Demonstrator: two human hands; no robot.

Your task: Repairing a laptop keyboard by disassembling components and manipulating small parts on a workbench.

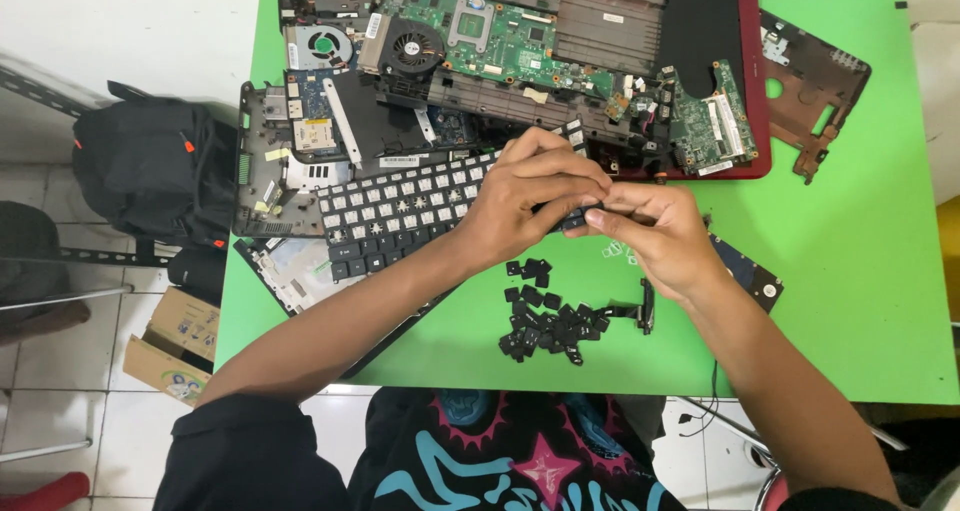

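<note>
Loose keys (545, 321): black pile on the green table (860, 271), just below both hands
Left hand (530, 196): clenched over the keyboard's right end
Right hand (655, 236): pinching that same end
Keyboard (400, 216): tilted, many caps gone, beside circuit boards (500, 36)

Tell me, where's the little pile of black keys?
In the head view, the pile of black keycaps lies on the green table, near the front edge, just below both hands and beside the keyboard.

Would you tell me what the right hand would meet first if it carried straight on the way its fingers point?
Most likely the left hand: the right hand points toward it, fingertips almost touching over the keyboard, though depth is unclear.
</note>
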